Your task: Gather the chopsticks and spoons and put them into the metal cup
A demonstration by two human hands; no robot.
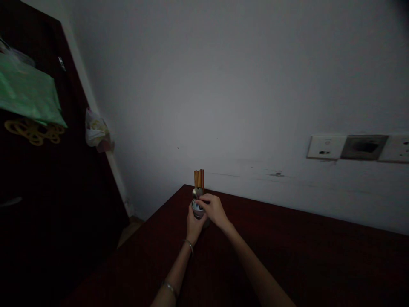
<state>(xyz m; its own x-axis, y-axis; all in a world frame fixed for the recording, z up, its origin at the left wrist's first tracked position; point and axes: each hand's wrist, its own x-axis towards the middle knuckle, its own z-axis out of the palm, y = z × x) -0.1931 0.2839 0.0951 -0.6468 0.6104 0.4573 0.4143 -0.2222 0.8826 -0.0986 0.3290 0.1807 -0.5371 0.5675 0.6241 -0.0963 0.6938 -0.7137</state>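
A small round cup-like holder (197, 209) stands on the dark red-brown table (287, 251) near its far left corner. Orange-brown chopsticks (199, 178) stick up out of it, with a metal spoon head (195, 192) beside them. My left hand (193, 226) wraps around the holder from below and the left; bracelets circle that wrist and forearm. My right hand (213, 209) rests closed over the holder's rim from the right, fingertips pinched at the utensils. The scene is dim, so what the fingers pinch is unclear.
A grey-white wall (243, 94) runs behind the table, with wall sockets (358, 147) at the right. A dark wooden door (47, 179) at the left carries a green bag (28, 91), a yellow ornament (34, 131) and a hanging plastic bag (96, 131).
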